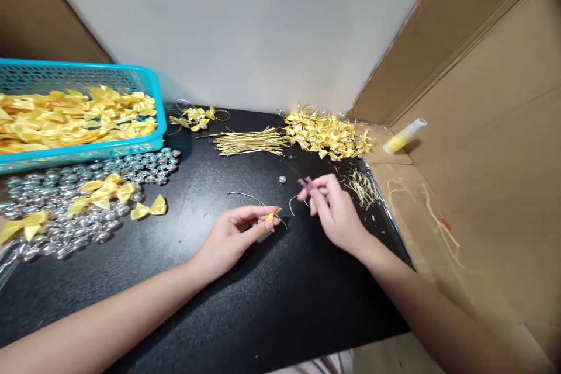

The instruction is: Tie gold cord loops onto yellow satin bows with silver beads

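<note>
**Yellow bow (270, 218) in hand**

Above the black table (197, 310), the left hand (236, 236) pinches the bow with a thin gold cord (248, 195) — thumb against fingers. The right hand (332, 207) curls its fingers closed on a purplish object (307, 183), too blurred to name. Beyond lie a silver bead (282, 179), then gold strands (249, 142) beside heaped bows (324, 133).

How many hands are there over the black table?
2: the left hand, near centre, pinching a yellow bow; the right hand, holding a blurred purplish item left of the wire clippings.
</note>
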Tool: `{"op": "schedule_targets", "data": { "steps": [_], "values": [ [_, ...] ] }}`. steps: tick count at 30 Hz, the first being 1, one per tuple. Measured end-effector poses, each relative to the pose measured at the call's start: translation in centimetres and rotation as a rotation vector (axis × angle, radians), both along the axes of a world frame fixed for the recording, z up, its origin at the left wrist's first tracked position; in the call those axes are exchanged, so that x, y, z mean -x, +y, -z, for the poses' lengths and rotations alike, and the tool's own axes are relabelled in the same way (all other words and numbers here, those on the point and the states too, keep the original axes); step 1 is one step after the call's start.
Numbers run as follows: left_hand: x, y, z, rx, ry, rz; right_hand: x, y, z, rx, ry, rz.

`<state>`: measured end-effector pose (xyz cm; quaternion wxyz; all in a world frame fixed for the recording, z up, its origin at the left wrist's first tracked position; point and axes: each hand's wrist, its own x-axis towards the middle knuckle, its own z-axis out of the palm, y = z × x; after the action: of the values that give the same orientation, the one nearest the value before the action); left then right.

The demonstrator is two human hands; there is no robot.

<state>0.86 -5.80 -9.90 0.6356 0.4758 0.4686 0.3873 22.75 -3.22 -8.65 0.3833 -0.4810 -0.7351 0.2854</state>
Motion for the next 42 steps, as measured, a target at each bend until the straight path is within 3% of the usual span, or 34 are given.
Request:
{"op": "schedule_targets", "data": {
  "steps": [3,6,14,25,42],
  "values": [
    [-0.1,0.1,0.0,0.006,-0.05,-0.018,-0.1,-2.2,0.1,0.022,-0.053,-0.12],
    [-0.1,0.1,-0.1,-0.005,-0.072,-0.033,0.0,-2.8,0.4,-0.067,-0.154,-0.158],
    [0.0,0.0,-0.1,-0.033,-0.089,-0.027,0.4,-2.8,0.7,-0.176,-0.313,-0.102],
    [0.1,0.0,0.0,-0.056,-0.073,0.006,0.4,-3.0,0.9,-0.251,-0.263,-0.048],
    [0.1,0.1,0.0,-0.086,-0.016,0.016,0.7,-3.2,0.6,-0.333,-0.393,-0.043]
  ]
}}
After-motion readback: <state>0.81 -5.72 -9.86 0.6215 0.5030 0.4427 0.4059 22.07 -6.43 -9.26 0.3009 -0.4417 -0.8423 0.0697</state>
